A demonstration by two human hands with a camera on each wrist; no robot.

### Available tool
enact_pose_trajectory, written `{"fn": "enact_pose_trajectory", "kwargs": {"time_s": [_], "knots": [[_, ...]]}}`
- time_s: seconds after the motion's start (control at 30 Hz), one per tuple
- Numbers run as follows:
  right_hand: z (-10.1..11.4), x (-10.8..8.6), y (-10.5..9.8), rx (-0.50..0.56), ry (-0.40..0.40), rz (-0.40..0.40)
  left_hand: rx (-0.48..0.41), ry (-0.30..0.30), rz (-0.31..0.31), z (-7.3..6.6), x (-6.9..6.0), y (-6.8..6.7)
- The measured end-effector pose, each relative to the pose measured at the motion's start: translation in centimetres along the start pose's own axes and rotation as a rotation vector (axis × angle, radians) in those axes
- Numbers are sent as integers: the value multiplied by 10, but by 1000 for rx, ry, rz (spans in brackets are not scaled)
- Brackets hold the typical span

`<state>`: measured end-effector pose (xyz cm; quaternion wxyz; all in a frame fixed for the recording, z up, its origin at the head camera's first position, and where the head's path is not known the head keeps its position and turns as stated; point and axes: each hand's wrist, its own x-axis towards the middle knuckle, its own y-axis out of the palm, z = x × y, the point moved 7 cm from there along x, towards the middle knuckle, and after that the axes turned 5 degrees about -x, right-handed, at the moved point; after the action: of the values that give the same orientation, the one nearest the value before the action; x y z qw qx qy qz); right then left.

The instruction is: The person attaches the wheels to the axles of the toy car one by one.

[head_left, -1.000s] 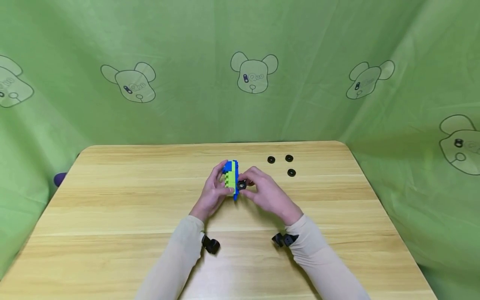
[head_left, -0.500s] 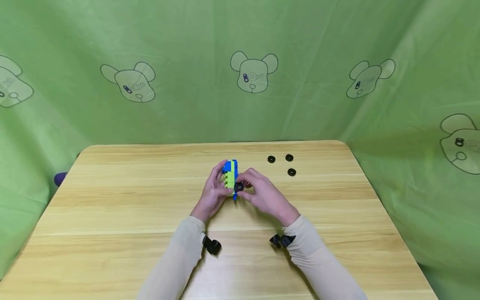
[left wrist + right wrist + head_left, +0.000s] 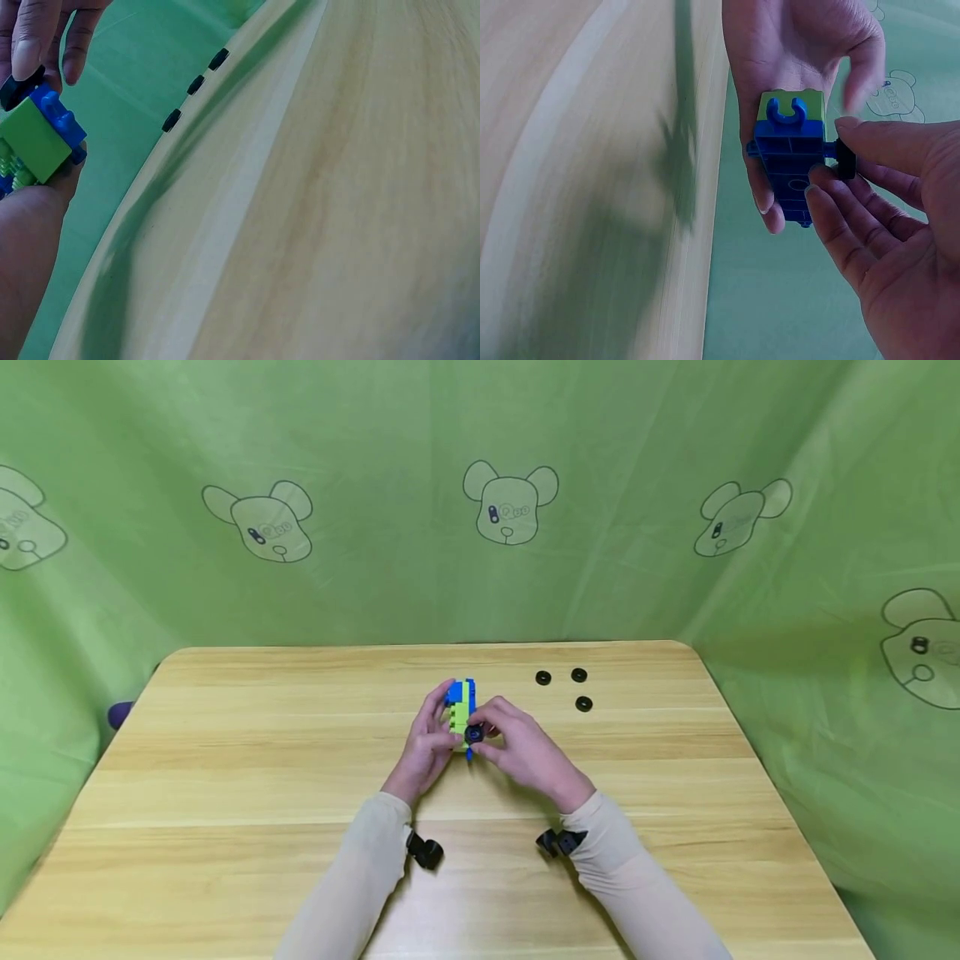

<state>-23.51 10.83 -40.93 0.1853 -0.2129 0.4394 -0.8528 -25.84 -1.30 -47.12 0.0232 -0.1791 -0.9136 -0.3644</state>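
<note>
Your left hand (image 3: pixel 424 750) grips the brick body (image 3: pixel 457 717), long axis forward; your right hand (image 3: pixel 528 752) pinches the wheel (image 3: pixel 474 733) on its right.

A curtained-off recording booth: green cloth (image 3: pixel 375 593) printed with cartoon animal heads (image 3: pixel 508 518) hangs across the top and down both sides of the head view, around a wood-grain table (image 3: pixel 225 827), with black wrist cameras (image 3: pixel 429 854) at lower center (any wider building is hidden).
</note>
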Motion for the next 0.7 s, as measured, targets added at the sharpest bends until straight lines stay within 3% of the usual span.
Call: {"fn": "enact_pose_trajectory", "kwargs": {"time_s": [0.37,0.7], "knots": [[-1,0,0,64,0,-17,5,-4,-19,0,1,-1],[-13,-2,2,164,112,-47,-24,15,-23,-1,1,-4]]}}
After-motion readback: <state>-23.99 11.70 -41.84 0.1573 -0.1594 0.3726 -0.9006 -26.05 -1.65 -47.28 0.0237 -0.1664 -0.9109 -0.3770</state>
